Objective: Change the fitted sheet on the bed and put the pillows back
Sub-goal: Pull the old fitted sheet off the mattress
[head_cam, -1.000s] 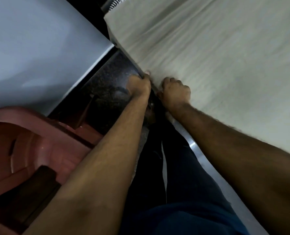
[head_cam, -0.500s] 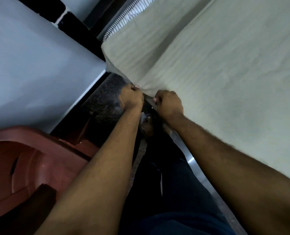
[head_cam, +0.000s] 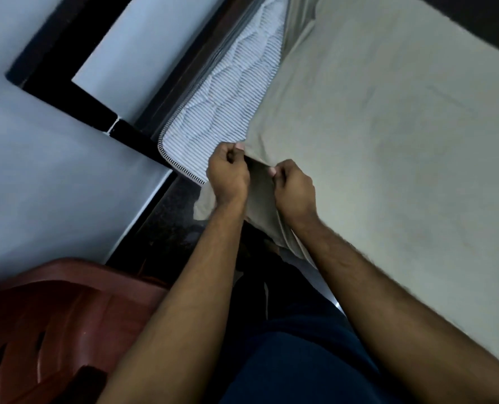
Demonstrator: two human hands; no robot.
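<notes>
Beige sheet (head_cam: 388, 141) pinched by left hand (head_cam: 227, 173), right hand (head_cam: 293, 185); fingertips hidden.

The mattress (head_cam: 227, 112), striped and quilted, shows bare at upper centre of the frame, while the beige fitted sheet (head_cam: 388, 141) lies across it over the right side.

Over the last second both fists rose from the low edge of the bed and drew the beige fitted sheet (head_cam: 373, 147) up and back off the corner. The left hand (head_cam: 227, 172) and right hand (head_cam: 293, 185) lifted the pinched edge, and the striped mattress (head_cam: 227, 112), covered before, came bare beside the wall.
</notes>
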